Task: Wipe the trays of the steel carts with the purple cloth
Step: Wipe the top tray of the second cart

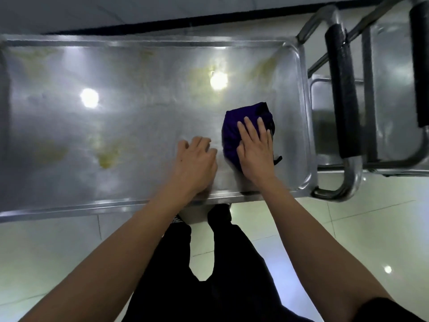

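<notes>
Right hand (pixel 255 152) flat on purple cloth (pixel 234 133) in stained steel tray (pixel 301 94), left hand (pixel 193 159) beside.

A single view is given, taken from a camera worn on the head and aimed steeply downward and a little forward. The tray (pixel 139 112) of the near cart is seen almost from straight above and at close range, filling the upper half of the frame. Both forearms are seen reaching in from the bottom edge, with the legs and the floor (pixel 348 228) directly below the lens. Straight edges are bowed by the wide angle. A second cart (pixel 394 89) is caught at the upper right.
</notes>
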`<state>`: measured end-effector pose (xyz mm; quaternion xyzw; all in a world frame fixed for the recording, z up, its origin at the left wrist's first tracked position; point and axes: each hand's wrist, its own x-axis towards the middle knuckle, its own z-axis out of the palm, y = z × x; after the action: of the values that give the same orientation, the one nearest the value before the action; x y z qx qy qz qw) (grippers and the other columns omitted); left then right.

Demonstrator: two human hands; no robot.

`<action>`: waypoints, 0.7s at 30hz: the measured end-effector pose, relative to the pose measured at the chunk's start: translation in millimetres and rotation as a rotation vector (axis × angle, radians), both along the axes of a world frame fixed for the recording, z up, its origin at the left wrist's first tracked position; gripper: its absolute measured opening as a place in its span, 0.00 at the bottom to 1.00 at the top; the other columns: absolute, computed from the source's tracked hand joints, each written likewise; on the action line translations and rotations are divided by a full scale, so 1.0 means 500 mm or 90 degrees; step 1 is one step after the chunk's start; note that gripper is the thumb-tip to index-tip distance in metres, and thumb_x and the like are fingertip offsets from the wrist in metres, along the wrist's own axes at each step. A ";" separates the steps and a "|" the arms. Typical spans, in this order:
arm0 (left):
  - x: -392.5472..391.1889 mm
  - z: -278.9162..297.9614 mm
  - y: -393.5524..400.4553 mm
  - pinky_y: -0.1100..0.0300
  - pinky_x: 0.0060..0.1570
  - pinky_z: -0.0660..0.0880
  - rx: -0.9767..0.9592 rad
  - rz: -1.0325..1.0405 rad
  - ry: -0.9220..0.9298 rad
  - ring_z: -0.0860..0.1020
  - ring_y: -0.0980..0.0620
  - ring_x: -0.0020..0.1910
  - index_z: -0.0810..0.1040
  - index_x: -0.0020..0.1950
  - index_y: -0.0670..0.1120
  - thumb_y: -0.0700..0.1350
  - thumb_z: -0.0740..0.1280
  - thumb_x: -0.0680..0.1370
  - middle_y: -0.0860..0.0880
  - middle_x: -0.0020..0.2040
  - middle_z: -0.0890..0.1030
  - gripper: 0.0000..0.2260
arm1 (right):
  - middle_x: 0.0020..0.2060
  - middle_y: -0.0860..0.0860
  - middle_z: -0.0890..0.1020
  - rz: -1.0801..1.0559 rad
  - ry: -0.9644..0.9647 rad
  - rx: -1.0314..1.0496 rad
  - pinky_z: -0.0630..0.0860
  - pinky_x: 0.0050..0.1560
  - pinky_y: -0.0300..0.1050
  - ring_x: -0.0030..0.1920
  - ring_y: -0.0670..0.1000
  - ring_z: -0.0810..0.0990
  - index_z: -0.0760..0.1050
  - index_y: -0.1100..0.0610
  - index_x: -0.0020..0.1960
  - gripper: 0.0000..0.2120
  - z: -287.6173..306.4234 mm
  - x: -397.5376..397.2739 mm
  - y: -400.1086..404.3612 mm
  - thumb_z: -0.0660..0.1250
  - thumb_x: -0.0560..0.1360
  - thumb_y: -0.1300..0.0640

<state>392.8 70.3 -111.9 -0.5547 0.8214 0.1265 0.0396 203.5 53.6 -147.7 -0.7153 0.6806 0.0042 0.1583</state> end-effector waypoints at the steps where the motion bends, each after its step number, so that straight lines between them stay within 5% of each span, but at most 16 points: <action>1: -0.035 0.000 -0.013 0.48 0.57 0.63 0.005 -0.004 -0.007 0.71 0.46 0.64 0.80 0.55 0.48 0.50 0.57 0.80 0.48 0.63 0.75 0.13 | 0.81 0.49 0.55 -0.008 0.002 0.000 0.46 0.80 0.58 0.81 0.56 0.45 0.56 0.51 0.81 0.26 0.000 -0.028 -0.002 0.52 0.84 0.54; 9: -0.154 -0.015 -0.036 0.46 0.57 0.63 0.055 0.048 -0.094 0.70 0.41 0.63 0.80 0.55 0.45 0.51 0.60 0.78 0.43 0.67 0.72 0.14 | 0.80 0.51 0.58 -0.111 0.048 -0.033 0.50 0.79 0.61 0.81 0.57 0.49 0.58 0.52 0.81 0.27 -0.001 -0.243 -0.007 0.52 0.82 0.54; 13: -0.151 -0.016 -0.028 0.46 0.58 0.64 0.072 0.023 -0.104 0.65 0.42 0.72 0.79 0.62 0.47 0.52 0.61 0.80 0.44 0.73 0.69 0.15 | 0.80 0.51 0.59 -0.113 0.033 -0.037 0.50 0.78 0.63 0.81 0.57 0.49 0.59 0.51 0.80 0.28 -0.005 -0.235 -0.012 0.47 0.81 0.51; 21: -0.130 -0.019 -0.036 0.46 0.60 0.64 0.069 0.013 -0.044 0.65 0.46 0.72 0.77 0.64 0.49 0.52 0.60 0.80 0.48 0.72 0.70 0.16 | 0.81 0.50 0.57 -0.090 0.043 -0.018 0.48 0.78 0.63 0.81 0.58 0.47 0.57 0.51 0.81 0.29 -0.019 -0.181 -0.036 0.43 0.81 0.48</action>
<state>328.0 52.4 -121.6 -0.5643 0.8057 0.1520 0.0963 113.0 35.7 -157.2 -0.6673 0.7342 0.0073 0.1247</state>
